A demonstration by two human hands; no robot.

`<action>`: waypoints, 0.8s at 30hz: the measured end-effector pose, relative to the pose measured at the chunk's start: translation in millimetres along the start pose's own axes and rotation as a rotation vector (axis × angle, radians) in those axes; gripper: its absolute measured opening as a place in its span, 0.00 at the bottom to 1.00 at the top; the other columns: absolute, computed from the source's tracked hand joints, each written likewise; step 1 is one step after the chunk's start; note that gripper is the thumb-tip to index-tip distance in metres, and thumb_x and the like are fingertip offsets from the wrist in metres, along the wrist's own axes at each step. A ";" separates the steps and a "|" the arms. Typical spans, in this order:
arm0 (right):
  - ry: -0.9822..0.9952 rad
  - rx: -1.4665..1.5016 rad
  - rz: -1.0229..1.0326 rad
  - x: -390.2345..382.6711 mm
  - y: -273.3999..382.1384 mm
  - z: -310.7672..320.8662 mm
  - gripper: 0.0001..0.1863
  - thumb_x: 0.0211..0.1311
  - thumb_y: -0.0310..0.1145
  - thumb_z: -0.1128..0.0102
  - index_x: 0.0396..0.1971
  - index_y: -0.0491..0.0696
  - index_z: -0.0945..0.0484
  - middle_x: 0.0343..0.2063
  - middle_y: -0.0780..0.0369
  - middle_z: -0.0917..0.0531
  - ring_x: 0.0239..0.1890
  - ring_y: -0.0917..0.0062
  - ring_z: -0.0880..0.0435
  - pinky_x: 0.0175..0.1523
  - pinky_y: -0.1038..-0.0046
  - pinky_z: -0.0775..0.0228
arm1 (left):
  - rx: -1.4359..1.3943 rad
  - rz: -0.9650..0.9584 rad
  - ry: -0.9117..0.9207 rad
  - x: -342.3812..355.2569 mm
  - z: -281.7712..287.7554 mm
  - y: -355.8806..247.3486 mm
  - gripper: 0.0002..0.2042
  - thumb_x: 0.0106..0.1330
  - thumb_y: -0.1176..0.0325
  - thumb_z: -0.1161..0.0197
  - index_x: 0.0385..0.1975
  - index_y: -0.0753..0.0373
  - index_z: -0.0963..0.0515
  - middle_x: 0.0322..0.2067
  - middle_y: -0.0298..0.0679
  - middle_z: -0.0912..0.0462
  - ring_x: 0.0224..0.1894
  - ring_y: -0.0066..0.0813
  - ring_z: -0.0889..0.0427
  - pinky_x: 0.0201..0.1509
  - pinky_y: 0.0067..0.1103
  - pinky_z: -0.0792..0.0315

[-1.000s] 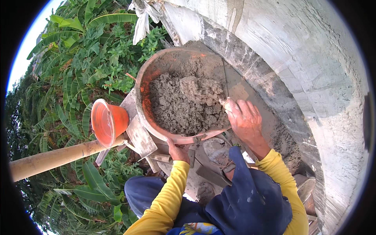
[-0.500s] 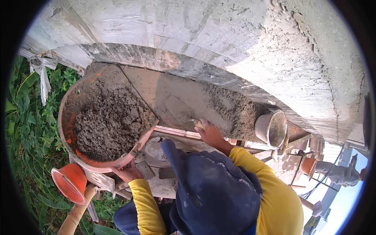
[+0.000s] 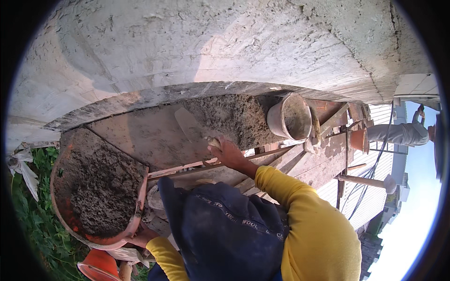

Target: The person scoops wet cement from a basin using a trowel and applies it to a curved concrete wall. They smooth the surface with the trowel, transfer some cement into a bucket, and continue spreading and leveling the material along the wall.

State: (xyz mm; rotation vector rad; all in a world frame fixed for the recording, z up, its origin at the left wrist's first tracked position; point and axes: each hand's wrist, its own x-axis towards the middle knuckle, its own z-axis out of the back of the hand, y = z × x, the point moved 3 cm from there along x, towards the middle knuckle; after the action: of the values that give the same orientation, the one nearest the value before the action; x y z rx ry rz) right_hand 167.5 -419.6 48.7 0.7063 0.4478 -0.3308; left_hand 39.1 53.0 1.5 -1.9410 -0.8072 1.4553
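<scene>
My right hand (image 3: 227, 152) is wrapped round the handle of a trowel (image 3: 187, 123). Its grey blade lies at the left edge of a patch of rough wet mortar (image 3: 232, 117), over a wide board (image 3: 136, 136) smeared with a thin film. At the lower left my left hand (image 3: 142, 235) grips the near rim of a round, orange-stained tub (image 3: 60, 206). Lumpy dark grey mortar (image 3: 101, 189) fills much of that tub. Its right side overlaps the board's left end. My fingers partly hide under the rim.
A curved concrete wall (image 3: 154, 56) runs behind the board. A mortar-stained bucket (image 3: 277, 119) stands at the board's right end. An orange bucket (image 3: 98, 266) sits below the tub. Green plants (image 3: 35, 225) grow at left. Another person (image 3: 398, 132) is far right, beside scaffold planks.
The view has shifted, showing more of the right side. My right hand and the trowel have slid right along the board, up to the rough mortar. My left hand stays on the tub's rim.
</scene>
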 end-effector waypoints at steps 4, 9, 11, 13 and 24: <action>0.063 -0.130 -0.033 -54.4 -37.6 19.2 0.34 0.68 0.46 0.35 0.66 0.40 0.32 0.43 0.39 0.13 0.53 0.39 0.15 0.61 0.45 0.25 | 0.109 -0.077 0.051 -46.2 -32.1 -7.2 0.39 0.78 0.39 0.45 0.75 0.66 0.38 0.71 0.56 0.33 0.74 0.53 0.32 0.80 0.46 0.32; -0.030 -0.122 -0.162 -72.6 -73.8 52.4 0.34 0.66 0.47 0.32 0.67 0.47 0.29 0.45 0.41 0.12 0.52 0.41 0.14 0.60 0.47 0.24 | -0.010 0.006 0.013 -39.6 -25.0 5.4 0.38 0.80 0.40 0.46 0.75 0.68 0.39 0.71 0.56 0.34 0.74 0.53 0.32 0.81 0.45 0.32; -0.097 -0.167 -0.142 -71.8 -88.0 62.1 0.34 0.65 0.47 0.31 0.67 0.47 0.29 0.45 0.41 0.12 0.53 0.41 0.14 0.60 0.47 0.24 | 0.027 0.015 0.031 -43.5 -24.5 8.0 0.38 0.81 0.40 0.48 0.75 0.68 0.39 0.71 0.56 0.33 0.74 0.53 0.31 0.80 0.45 0.32; -0.057 -0.192 -0.196 -68.2 -83.7 64.7 0.36 0.64 0.48 0.29 0.67 0.46 0.29 0.48 0.40 0.13 0.54 0.41 0.15 0.60 0.47 0.24 | 0.041 0.035 -0.006 -53.5 -27.9 4.4 0.38 0.81 0.38 0.49 0.74 0.67 0.39 0.70 0.55 0.32 0.74 0.52 0.30 0.80 0.45 0.32; -0.176 -0.358 -0.051 -52.1 -124.8 1.8 0.33 0.60 0.45 0.24 0.59 0.41 0.23 0.51 0.40 0.14 0.57 0.43 0.15 0.60 0.51 0.23 | 0.166 0.202 0.007 -28.1 1.3 -14.9 0.34 0.78 0.32 0.47 0.66 0.58 0.30 0.59 0.43 0.20 0.62 0.46 0.20 0.71 0.44 0.28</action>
State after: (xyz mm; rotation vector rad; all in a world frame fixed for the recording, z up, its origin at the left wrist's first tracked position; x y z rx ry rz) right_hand 69.1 -502.9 7.9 0.3142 0.3461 -0.3469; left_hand 29.7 41.7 29.7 -1.9433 -0.4810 1.5767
